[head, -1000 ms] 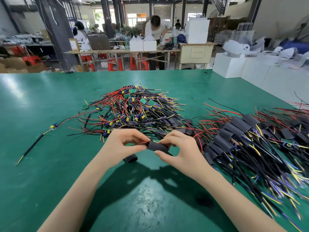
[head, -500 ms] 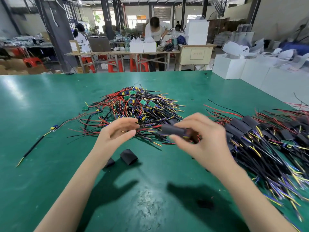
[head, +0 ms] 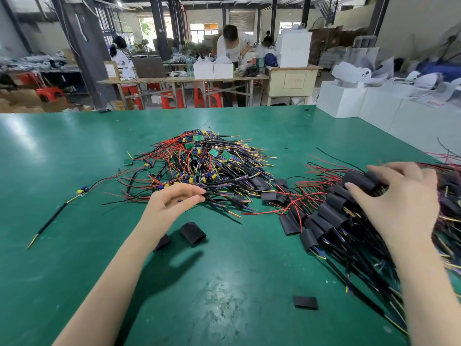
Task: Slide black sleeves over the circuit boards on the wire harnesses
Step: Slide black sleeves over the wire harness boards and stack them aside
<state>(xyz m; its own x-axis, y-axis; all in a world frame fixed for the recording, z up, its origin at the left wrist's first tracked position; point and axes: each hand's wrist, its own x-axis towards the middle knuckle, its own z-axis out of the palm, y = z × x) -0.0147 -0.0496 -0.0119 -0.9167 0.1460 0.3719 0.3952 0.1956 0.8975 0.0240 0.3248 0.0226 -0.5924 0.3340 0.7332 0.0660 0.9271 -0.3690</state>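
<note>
Fingers of the right hand (head: 399, 196) curl round a sleeved harness (head: 361, 180) atop the finished pile (head: 331, 216); left hand (head: 172, 203) hovers loosely spread by the unsleeved heap (head: 199, 161).

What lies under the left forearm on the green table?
A black sleeve pokes out from beneath the left forearm, beside another loose sleeve on the table. The forearm covers its remainder.
</note>
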